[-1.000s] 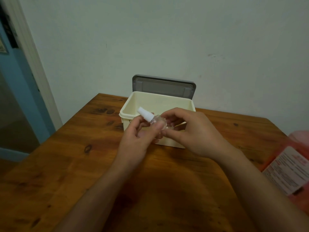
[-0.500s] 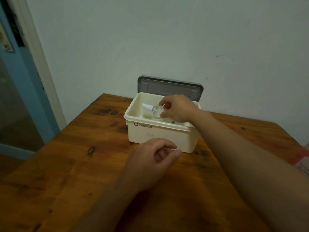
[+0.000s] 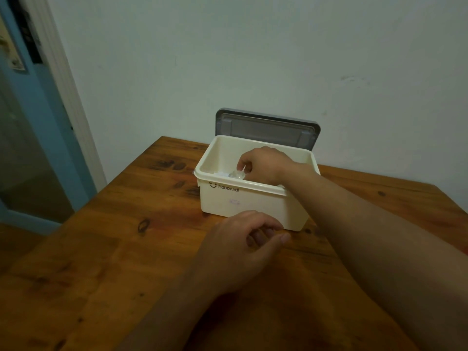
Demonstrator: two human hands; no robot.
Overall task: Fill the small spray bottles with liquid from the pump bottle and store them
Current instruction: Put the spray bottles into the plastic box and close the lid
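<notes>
A cream storage box (image 3: 253,206) stands open on the wooden table (image 3: 126,249), its grey lid (image 3: 266,129) upright behind it. My right hand (image 3: 263,164) reaches down inside the box and pinches a small clear spray bottle (image 3: 236,175) with a white top, which lies low behind the front rim and is mostly hidden by it. My left hand (image 3: 240,247) hovers in front of the box with loosely curled fingers and holds nothing. The pump bottle is out of view.
The box sits near the table's far edge, close to a pale wall (image 3: 253,59). A blue door frame (image 3: 38,110) and the floor lie to the left, beyond the table's left edge.
My right hand carried the spray bottle away from my left hand, over the box rim and down inside. My left hand let go and stayed in front of the box.
</notes>
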